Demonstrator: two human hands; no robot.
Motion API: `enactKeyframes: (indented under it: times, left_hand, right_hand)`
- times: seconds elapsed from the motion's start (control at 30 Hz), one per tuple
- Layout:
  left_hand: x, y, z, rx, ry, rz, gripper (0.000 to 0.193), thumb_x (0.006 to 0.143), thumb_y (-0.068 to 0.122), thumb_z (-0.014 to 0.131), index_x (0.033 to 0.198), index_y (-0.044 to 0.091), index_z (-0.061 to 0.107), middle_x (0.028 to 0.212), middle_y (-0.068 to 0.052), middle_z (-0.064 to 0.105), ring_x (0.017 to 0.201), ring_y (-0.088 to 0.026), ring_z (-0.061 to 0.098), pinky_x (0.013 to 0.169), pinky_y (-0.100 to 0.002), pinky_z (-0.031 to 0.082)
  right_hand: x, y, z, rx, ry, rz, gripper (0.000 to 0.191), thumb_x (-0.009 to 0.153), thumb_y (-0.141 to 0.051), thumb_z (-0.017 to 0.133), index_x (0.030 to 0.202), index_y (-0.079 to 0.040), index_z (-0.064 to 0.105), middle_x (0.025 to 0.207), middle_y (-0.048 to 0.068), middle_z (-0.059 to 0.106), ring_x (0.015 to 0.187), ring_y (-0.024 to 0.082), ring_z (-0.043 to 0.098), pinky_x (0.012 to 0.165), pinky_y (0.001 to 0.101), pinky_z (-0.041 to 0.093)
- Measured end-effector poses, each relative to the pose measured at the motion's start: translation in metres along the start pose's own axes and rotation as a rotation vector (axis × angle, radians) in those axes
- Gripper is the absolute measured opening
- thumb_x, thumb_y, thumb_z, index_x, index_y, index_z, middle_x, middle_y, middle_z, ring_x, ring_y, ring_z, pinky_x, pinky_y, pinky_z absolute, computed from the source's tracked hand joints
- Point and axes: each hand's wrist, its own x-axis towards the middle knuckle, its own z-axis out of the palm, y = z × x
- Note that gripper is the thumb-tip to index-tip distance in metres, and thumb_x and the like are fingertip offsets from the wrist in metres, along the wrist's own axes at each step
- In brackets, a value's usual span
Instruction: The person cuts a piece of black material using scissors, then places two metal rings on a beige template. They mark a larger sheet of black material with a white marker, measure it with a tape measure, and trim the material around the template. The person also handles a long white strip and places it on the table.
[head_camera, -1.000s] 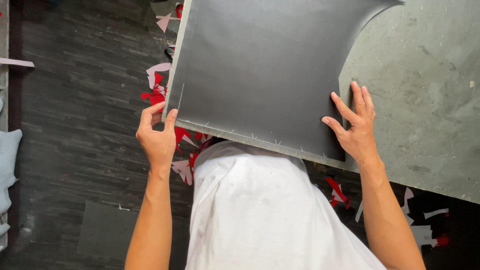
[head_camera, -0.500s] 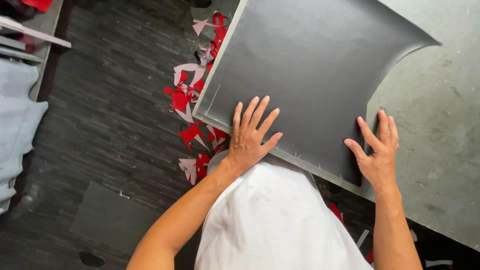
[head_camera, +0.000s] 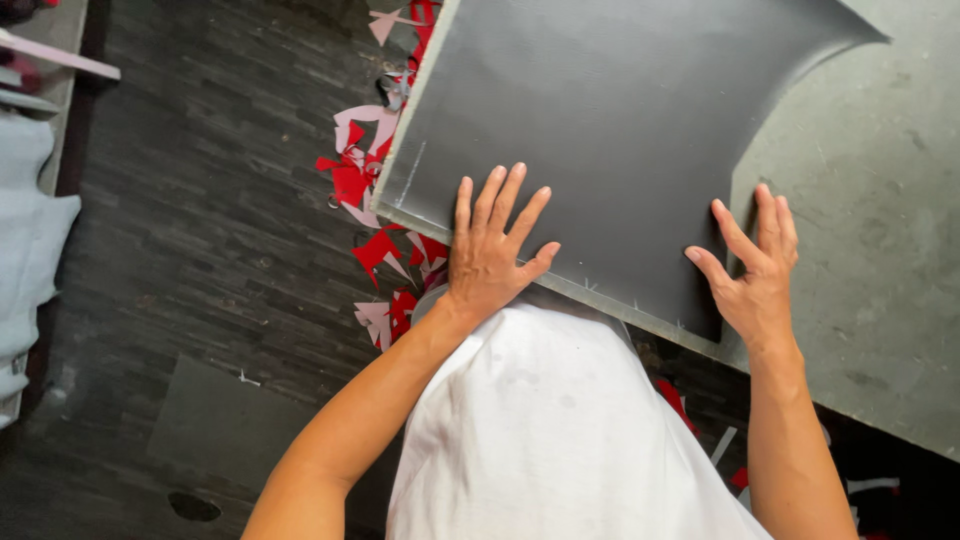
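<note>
Both hands lie flat with fingers spread, gripping nothing: my left hand (head_camera: 492, 250) presses the one dark grey sheet (head_camera: 610, 140) near its front edge, my right hand (head_camera: 752, 265) its right corner. That sheet lies spread on the grey-green bench (head_camera: 880, 230), apparently already positioned. Many red and pink scraps (head_camera: 365, 185) litter the floor (head_camera: 200, 250).

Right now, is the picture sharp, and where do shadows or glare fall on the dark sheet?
Head view: mostly sharp and evenly lit; the left hand and right hand show clear fingers. The dark grey sheet has a faint matte sheen, no hard glare; a soft shadow lies beside the right hand.
</note>
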Motion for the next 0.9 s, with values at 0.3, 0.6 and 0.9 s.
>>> enactKeyframes:
  times: [0.3,0.6,0.9]
  left_hand:
    - [0.004,0.006,0.002,0.043,-0.021,0.01,0.063,0.097,0.047,0.07,0.151,0.016,0.055,0.163,-0.016,0.037,0.152,-0.035,0.033,0.127,-0.061,0.019]
    - [0.009,0.001,-0.008,0.037,-0.032,0.014,0.064,0.095,0.045,0.072,0.149,0.015,0.056,0.162,-0.015,0.038,0.151,-0.035,0.033,0.127,-0.061,0.017]
    - [0.026,0.031,-0.027,0.085,-0.081,-0.002,0.061,0.09,0.04,0.073,0.14,0.008,0.06,0.155,-0.018,0.045,0.146,-0.038,0.037,0.121,-0.062,0.023]
  right_hand:
    - [0.0,0.007,0.0,0.012,0.018,-0.01,0.059,0.09,-0.033,0.083,0.145,-0.023,0.065,0.172,0.014,0.033,0.161,0.037,0.023,0.128,0.0525,0.021]
    - [0.001,0.001,0.001,0.001,0.024,-0.013,0.058,0.09,-0.034,0.083,0.145,-0.026,0.065,0.172,0.013,0.033,0.16,0.037,0.023,0.127,0.053,0.022]
    - [0.004,-0.006,-0.017,0.105,0.109,-0.009,0.064,0.086,-0.034,0.082,0.145,-0.023,0.059,0.165,0.013,0.036,0.154,0.037,0.027,0.123,0.0508,0.026]
